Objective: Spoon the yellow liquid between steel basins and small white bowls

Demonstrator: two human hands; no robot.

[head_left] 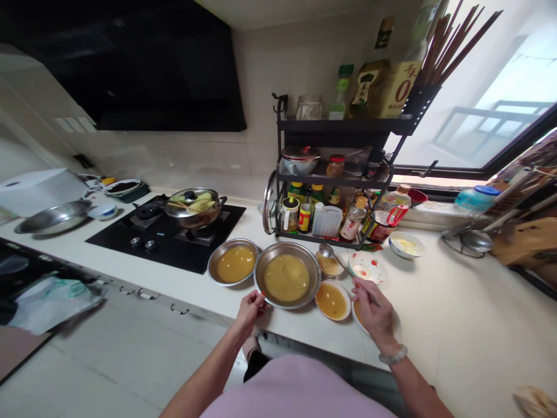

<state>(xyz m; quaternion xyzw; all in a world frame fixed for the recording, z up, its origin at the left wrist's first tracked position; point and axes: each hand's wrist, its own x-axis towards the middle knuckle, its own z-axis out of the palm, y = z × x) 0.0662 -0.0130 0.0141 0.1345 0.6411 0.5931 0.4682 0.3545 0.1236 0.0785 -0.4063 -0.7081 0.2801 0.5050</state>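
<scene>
My left hand (251, 306) grips the near rim of a large steel bowl (304, 258) filled with yellow-brown liquid. My right hand (372, 310) is closed on a thin utensil handle (369, 295), over a small bowl that it mostly hides. Between the hands sits a small white bowl (332, 300) of orange liquid. A second steel bowl (235, 263) of yellow liquid stands left of the large one. Behind are a small bowl with a spoon (329, 262) and a patterned saucer (368, 267).
A lidded pan (194, 208) sits on the black hob (161, 235) to the left. A black spice rack (333, 174) with bottles and jars stands behind the bowls. A white bowl (407, 244) sits right of it. A steel basin (54, 216) lies far left.
</scene>
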